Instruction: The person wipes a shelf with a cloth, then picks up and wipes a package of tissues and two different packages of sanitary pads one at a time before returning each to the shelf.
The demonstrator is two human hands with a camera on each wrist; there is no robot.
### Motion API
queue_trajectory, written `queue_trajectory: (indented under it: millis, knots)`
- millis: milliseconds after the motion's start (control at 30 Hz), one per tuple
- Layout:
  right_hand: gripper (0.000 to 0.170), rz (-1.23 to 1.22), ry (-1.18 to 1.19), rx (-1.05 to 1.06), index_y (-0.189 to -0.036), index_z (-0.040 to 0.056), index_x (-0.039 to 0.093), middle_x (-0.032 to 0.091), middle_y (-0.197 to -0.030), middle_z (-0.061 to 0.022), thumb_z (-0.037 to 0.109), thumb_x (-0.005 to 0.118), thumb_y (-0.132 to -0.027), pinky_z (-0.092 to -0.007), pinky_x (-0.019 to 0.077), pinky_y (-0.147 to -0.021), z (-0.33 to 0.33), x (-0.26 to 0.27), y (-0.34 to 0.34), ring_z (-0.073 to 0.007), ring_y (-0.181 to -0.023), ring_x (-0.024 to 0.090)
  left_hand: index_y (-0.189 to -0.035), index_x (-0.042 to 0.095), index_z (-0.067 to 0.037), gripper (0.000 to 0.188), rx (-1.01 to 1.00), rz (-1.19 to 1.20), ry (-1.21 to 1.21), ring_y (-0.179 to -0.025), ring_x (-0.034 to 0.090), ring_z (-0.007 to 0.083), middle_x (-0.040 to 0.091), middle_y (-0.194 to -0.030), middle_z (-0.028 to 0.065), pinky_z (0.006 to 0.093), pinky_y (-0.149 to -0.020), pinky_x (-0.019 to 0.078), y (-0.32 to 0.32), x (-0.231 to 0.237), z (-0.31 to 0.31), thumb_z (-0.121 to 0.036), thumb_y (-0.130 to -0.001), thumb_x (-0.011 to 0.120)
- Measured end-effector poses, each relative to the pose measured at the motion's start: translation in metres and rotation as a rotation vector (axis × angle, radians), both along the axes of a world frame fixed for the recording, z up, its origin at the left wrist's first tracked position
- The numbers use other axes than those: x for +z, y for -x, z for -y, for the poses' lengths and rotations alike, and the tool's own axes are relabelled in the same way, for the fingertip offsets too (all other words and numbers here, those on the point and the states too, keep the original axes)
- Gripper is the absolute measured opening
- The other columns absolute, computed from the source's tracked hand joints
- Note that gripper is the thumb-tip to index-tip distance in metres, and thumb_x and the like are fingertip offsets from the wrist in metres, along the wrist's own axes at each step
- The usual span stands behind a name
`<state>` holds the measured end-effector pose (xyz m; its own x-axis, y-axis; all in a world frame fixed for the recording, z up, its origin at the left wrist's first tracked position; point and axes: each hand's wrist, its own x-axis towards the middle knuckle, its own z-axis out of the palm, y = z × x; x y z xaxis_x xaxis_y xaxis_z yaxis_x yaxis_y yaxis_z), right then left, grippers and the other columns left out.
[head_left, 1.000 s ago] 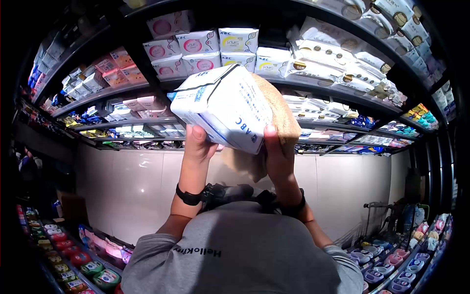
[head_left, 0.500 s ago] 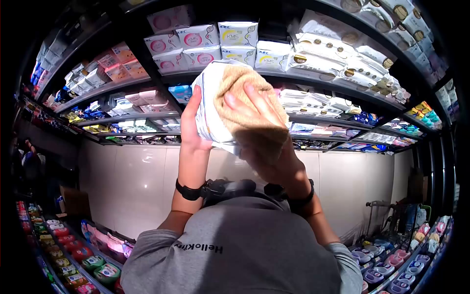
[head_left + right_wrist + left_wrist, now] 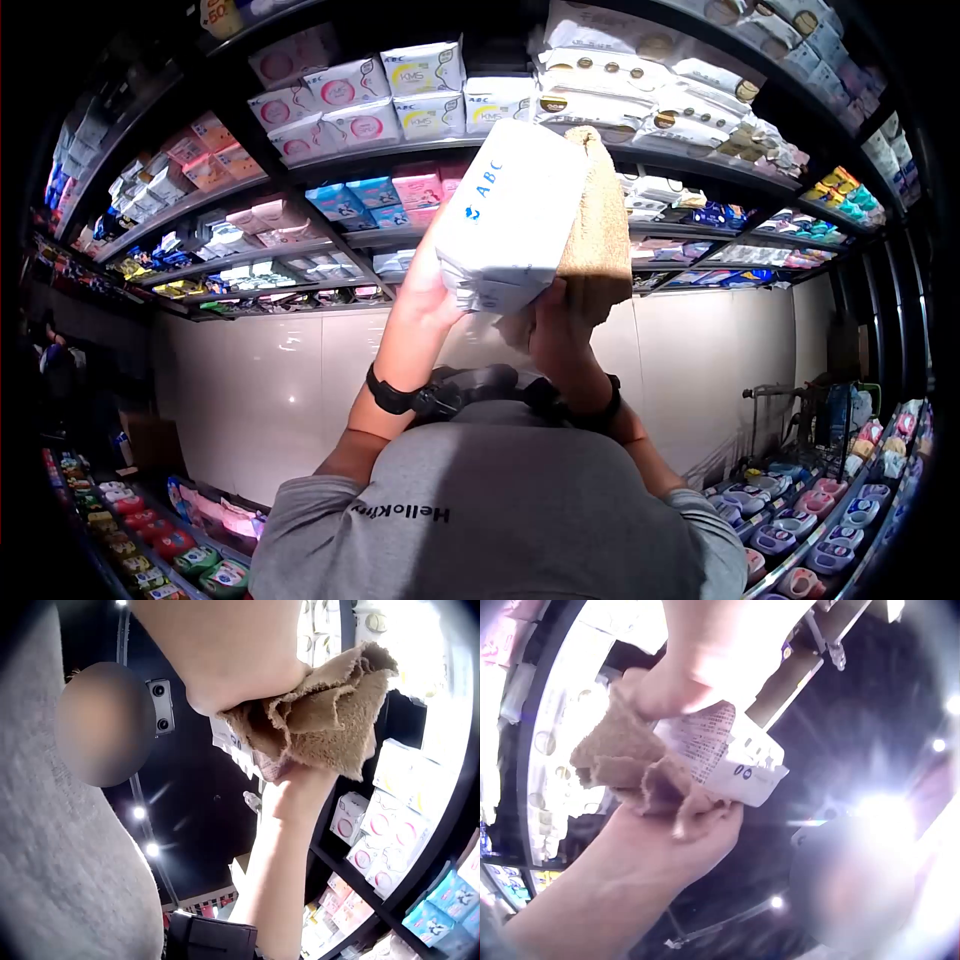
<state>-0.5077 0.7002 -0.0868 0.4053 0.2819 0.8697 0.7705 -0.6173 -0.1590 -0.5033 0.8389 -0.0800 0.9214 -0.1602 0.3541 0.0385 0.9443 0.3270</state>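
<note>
A white pack of sanitary pads with blue ABC lettering is held up in front of the chest. My left hand grips it at its lower left; most of the fingers are hidden behind the pack. A tan cloth lies along the pack's right side, gripped by my right hand, whose thumb is at the pack's bottom corner. In the left wrist view, folds of the cloth hang beside the pack's printed face. From the right wrist view, the bunched cloth covers much of the pack.
Shelves ahead carry stacked white packs, larger white packages and blue packs. Behind the person, colourful goods line the lower left and purple ones the lower right. A cart stands at the right over the pale floor.
The cloth went from the pack's right side across its near face, then back to the right. The pack has turned to show a different lettered face. The view has shifted slightly.
</note>
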Motion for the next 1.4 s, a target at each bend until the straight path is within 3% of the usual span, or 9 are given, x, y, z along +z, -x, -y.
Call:
queue_trajectory:
  millis: [133,300,400,467,533,667,867,1100,1400]
  knots:
    - [0.061,-0.569,-0.185,0.326,-0.128,-0.005,0.013,0.024,-0.123,-0.0313,0.025,0.044,-0.085,-0.0442,0.0231,-0.094,0.021,-0.015,0.008,-0.0362,-0.116,0.028,-0.108,0.048,0.002,0.027,0.772,0.12,-0.652,-0.089,0.054,0.0147,0.055,-0.093,0.0074,0.0246,-0.076,0.0448,-0.008,0.015,0.032,-0.012,-0.084,0.049]
    - [0.054,-0.242,-0.276,0.256,-0.122,-0.0051,0.027,0.037,-0.112,-0.0289,0.023,0.05,-0.082,-0.0425,0.0352,-0.084,0.054,-0.016,0.013,-0.0359,-0.104,0.041,-0.13,0.021,0.005,0.116,0.399,0.22,-0.727,-0.112,0.04,0.0198,0.038,-0.123,0.0136,0.032,-0.093,0.0319,0.0,0.023,0.059,-0.077,-0.054,0.051]
    - [0.05,0.307,-0.121,-0.208,-0.119,-0.0052,0.035,0.045,-0.105,-0.0275,0.021,0.053,-0.08,-0.0415,0.0424,-0.078,0.062,-0.03,0.011,-0.0357,-0.097,0.049,-0.133,0.004,0.001,0.143,0.55,0.353,-0.879,-0.121,0.028,0.023,0.024,-0.13,0.0145,0.0348,-0.099,0.0219,0.006,0.013,0.078,-0.065,-0.028,0.076]
    - [0.052,0.413,-0.159,-0.239,-0.121,-0.0054,0.031,0.043,-0.112,-0.0242,0.026,0.048,-0.083,-0.0397,0.041,-0.083,0.064,-0.032,0.004,-0.0312,-0.102,0.048,-0.128,0.017,0.0,0.114,0.8,0.372,-1.158,-0.117,0.033,0.0231,0.033,-0.123,0.0138,0.0326,-0.097,0.0264,0.01,0.018,0.084,-0.026,-0.039,0.083]
    - [0.051,-0.572,-1.038,0.577,-0.122,-0.0043,0.031,0.041,-0.118,-0.019,0.031,0.039,-0.087,-0.0372,0.0373,-0.089,0.07,-0.028,0.023,-0.0268,-0.107,0.045,-0.124,0.026,0.0,0.097,0.892,0.306,-1.185,-0.113,0.036,0.0222,0.035,-0.12,0.0127,0.0324,-0.095,0.0298,0.0,0.014,0.087,-0.018,-0.045,0.08]
    - [0.058,-0.728,-1.632,0.743,-0.121,0.0001,0.033,0.046,-0.111,-0.0128,0.045,0.04,-0.085,-0.0308,0.0432,-0.08,0.11,0.012,0.017,-0.0183,-0.097,0.049,-0.117,0.035,0.0,0.084,1.042,0.617,-1.309,-0.105,0.045,0.0201,0.043,-0.113,0.0109,0.0319,-0.09,0.0358,-0.004,0.031,0.094,-0.019,-0.049,0.079]
    - [0.058,-0.884,-1.587,0.537,-0.115,-0.0002,0.041,0.048,-0.106,-0.01,0.049,0.038,-0.084,-0.0282,0.0414,-0.078,0.166,0.024,0.016,-0.0167,-0.092,0.05,-0.115,0.046,-0.002,0.077,0.985,0.942,-1.439,-0.097,0.046,0.0237,0.045,-0.105,0.0129,0.0324,-0.085,0.0361,-0.014,0.057,0.118,-0.019,-0.047,0.077]
    - [0.046,-0.436,-1.22,0.217,-0.11,-0.0021,0.04,0.046,-0.104,-0.0092,0.039,0.035,-0.09,-0.0296,0.0354,-0.085,0.184,0.009,0.016,-0.0154,-0.098,0.043,-0.135,0.011,-0.009,0.11,0.656,1.006,-1.167,-0.106,0.049,0.0272,0.049,-0.112,0.0191,0.0363,-0.091,0.0356,-0.043,0.051,0.183,-0.014,-0.048,0.079]
    - [0.051,-0.505,-1.188,0.048,-0.128,0.0035,0.027,0.041,-0.114,-0.0106,0.04,0.03,-0.092,-0.0287,0.0369,-0.092,0.246,-0.02,0.017,-0.017,-0.104,0.045,-0.11,0.04,-0.003,0.072,0.66,0.992,-1.162,-0.099,0.054,0.0238,0.053,-0.107,0.0162,0.0318,-0.084,0.0421,-0.06,0.043,0.238,-0.015,-0.051,0.08]
